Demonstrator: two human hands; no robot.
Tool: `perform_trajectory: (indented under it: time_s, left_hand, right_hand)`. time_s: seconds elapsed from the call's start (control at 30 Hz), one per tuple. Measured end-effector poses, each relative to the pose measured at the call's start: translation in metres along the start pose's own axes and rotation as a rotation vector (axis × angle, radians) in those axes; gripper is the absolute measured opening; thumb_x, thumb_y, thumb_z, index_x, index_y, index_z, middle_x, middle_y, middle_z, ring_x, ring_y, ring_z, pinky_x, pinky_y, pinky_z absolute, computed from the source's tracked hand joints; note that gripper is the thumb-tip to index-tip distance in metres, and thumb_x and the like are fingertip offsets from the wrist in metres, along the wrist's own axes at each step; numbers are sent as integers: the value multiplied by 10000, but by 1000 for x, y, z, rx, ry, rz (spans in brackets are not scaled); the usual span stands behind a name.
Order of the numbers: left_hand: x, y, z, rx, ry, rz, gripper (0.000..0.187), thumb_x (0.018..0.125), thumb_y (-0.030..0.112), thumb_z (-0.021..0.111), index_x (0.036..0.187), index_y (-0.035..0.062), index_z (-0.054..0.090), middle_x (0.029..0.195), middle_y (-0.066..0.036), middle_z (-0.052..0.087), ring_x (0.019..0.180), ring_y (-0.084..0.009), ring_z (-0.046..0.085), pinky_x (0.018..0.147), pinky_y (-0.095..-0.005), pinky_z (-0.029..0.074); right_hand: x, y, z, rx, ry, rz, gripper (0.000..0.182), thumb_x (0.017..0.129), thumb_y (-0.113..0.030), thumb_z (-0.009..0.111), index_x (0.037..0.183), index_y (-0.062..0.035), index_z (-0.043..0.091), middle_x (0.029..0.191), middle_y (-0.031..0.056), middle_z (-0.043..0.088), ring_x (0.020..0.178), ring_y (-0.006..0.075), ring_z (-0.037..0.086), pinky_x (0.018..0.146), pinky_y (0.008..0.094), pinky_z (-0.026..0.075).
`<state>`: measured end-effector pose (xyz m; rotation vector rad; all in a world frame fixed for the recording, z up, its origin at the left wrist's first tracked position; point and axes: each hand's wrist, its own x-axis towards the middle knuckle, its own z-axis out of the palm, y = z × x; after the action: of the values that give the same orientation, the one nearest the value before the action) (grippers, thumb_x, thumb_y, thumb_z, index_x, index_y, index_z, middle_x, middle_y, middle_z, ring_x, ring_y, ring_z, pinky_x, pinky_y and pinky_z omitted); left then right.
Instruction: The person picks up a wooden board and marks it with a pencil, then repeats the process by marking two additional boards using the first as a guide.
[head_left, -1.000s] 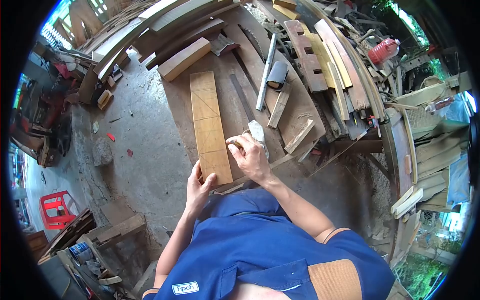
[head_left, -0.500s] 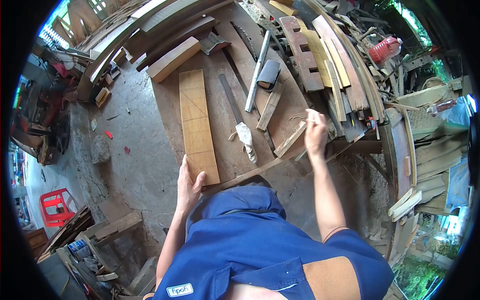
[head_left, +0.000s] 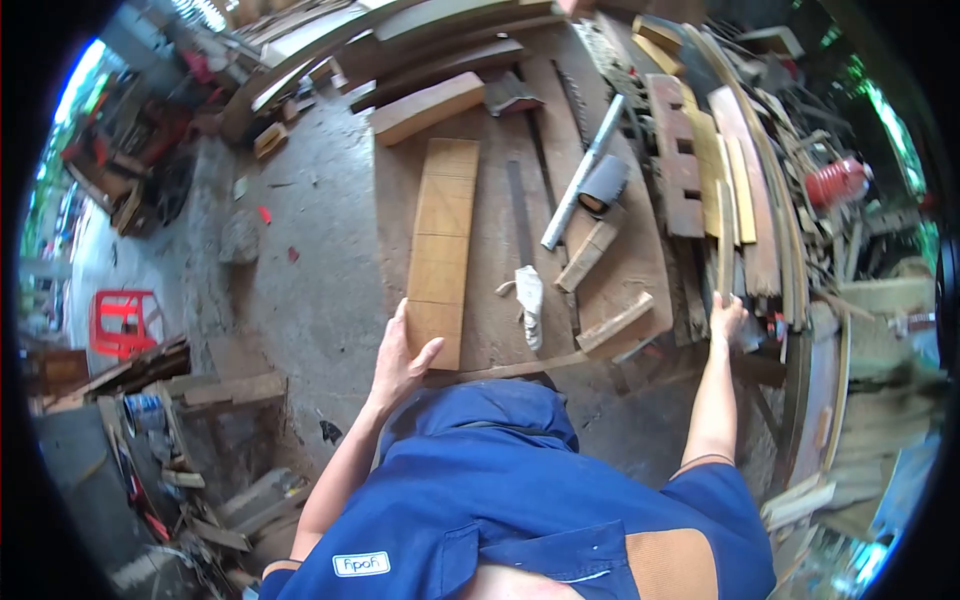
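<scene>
My left hand (head_left: 405,358) rests at the near left corner of a flat wooden board (head_left: 440,255) with pencil lines across it. Its fingers lie stretched along the board's edge, and the thumb sticks out apart over the near end. Out to the right, my right hand (head_left: 728,318) has its fingers closed at the near end of a narrow wooden strip (head_left: 725,235), among other lumber. Between the hands, a saw-like tool with a dark blade and a white-wrapped handle (head_left: 530,308) lies on the wooden worktop (head_left: 490,220).
A metal bar (head_left: 585,172), a dark rounded block (head_left: 604,186) and short wood pieces (head_left: 616,325) lie on the worktop's right. A thick beam (head_left: 428,108) lies at the far left. Right of them are a notched board (head_left: 675,155) and a red container (head_left: 838,183). A red stool (head_left: 125,322) stands left.
My right hand has moved right, from above the worktop's edge to the strip in the lumber pile. The view has shifted left. My left hand stays at the board's near corner.
</scene>
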<state>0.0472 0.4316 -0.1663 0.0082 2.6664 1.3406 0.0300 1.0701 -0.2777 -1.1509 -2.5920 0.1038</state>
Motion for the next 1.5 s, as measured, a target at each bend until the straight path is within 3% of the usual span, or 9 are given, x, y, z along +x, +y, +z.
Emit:
perform_trajectory:
  time_s: [0.3,0.4,0.5,0.6,0.67,0.87,1.1,1.23,1.5]
  left_hand:
    - [-1,-4,-1,45,8,-47,919,880,361,757,1536,-48,262,1425,-269,479,1355,-375,463,1136,-427,379]
    - [3,-6,-5,-59,-18,-93,886,890,342,750,1531,-48,279,1453,-269,468,1365,-358,464,1144,-423,374]
    - [5,1,-14,-248,-67,-186,820,904,314,736,1518,-31,316,1401,-255,527,1296,-336,532,1120,-401,401]
    - [8,0,-16,-263,-116,-295,703,920,283,726,1476,-3,406,1324,-193,603,1188,-275,605,1062,-368,458]
    - [9,-7,-14,-619,-160,-238,591,937,265,721,1421,20,487,1257,-108,638,1105,-193,629,983,-345,509]
    - [2,5,-36,-1096,-294,-401,558,937,260,734,1398,31,519,1256,-51,638,1141,-134,599,1002,-328,482]
    - [-29,-25,-71,-974,-247,-277,593,929,255,743,1426,46,497,1286,-63,640,1153,-139,599,1007,-323,475]
    - [-35,-30,-93,-954,-204,-261,587,929,247,741,1425,48,499,1270,-59,648,1144,-136,603,1002,-319,477]
    - [-33,-41,-94,-1007,-192,-304,655,939,253,732,1475,32,427,1330,-94,609,1208,-173,581,1055,-362,453]
  right_hand:
    - [19,7,-3,-13,-159,28,561,795,-454,798,1138,-30,668,1156,212,616,1125,390,604,985,498,478]
    - [25,11,-4,616,-301,130,430,841,-357,816,1055,-8,686,847,51,641,786,207,634,751,347,528]
    - [3,-23,-56,1126,-535,399,233,900,-295,786,954,-91,685,747,-60,550,616,-4,430,492,161,309]
    - [-37,-71,-101,1247,-586,302,224,903,-286,783,952,-91,686,761,-62,558,613,6,447,504,164,331]
    - [-67,-113,-137,1279,-664,200,213,916,-270,769,989,-90,682,775,-75,556,615,2,456,509,159,332]
    - [-163,-230,-194,1227,-792,56,202,895,-231,778,966,-78,667,752,-85,524,612,15,417,535,180,314]
    - [-254,-296,-202,830,-667,-279,319,869,-267,792,941,9,649,839,50,615,695,102,576,614,283,485]
    - [-291,-316,-192,648,-494,-501,382,809,-302,818,927,9,630,880,182,650,712,326,659,655,413,524]
    - [-326,-333,-188,319,-489,-728,582,794,-563,781,911,-33,569,871,172,710,777,388,714,660,472,572]
